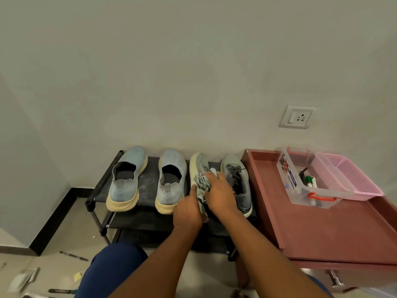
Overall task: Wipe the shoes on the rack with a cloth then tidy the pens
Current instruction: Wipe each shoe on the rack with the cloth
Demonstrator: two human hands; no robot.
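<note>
Two pairs of shoes stand on the top shelf of a black rack (pixel 148 168). On the left are two blue slip-ons (pixel 126 179) (pixel 170 179). On the right are two grey lace-up sneakers; the left one (pixel 198 166) is tipped on its side, and the right one (pixel 238 179) stands flat. My left hand (pixel 188 208) grips the tipped sneaker at its heel. My right hand (pixel 219 190) presses a grey-and-white cloth (pixel 202 182) against that sneaker. Pens and markers (pixel 310 181) lie in a clear plastic box (pixel 300 196) on the right. Other pens (pixel 73 255) (pixel 61 291) lie on the floor at lower left.
A maroon tray-topped table (pixel 322 229) stands right of the rack and bears the clear box and a pink mesh basket (pixel 354 179). A wall socket (pixel 297 117) is above it. Paper scraps (pixel 23 278) litter the floor at lower left. My blue-trousered knee (pixel 113 269) is below the rack.
</note>
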